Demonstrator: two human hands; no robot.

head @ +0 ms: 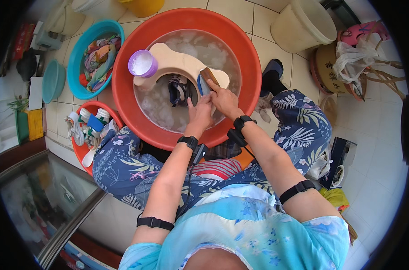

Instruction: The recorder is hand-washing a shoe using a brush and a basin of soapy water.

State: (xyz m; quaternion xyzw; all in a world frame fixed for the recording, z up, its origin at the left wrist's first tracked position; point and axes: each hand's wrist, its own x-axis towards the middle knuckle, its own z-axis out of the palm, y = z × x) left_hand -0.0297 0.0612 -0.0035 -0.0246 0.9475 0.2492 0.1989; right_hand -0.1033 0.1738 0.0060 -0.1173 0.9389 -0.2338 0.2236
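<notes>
A brown-backed scrubbing brush [210, 77] is held in my right hand [224, 101], its index finger stretched along the back. Beneath the brush is a flat blue and whitish piece [203, 85], partly covered; I cannot tell what it is. My left hand [201, 113] meets the right at this piece, thumb apart, its grip hidden. Both hands are over a cream plastic stool [177, 60] lying in cloudy, sudsy water inside a big red basin [187, 17]. A dark shoe [177, 90] sits in the stool's curved gap. On the stool's left end stands a purple cup [143, 64] of white contents.
At left are a turquoise basin [77, 91] of wet cloths, a smaller teal basin [53, 81] and a red basin [84, 158] with several pale shoes. A cream bucket [295, 28] and a planter pot [334, 72] stand at right. A glass-fronted cabinet [49, 199] is at lower left.
</notes>
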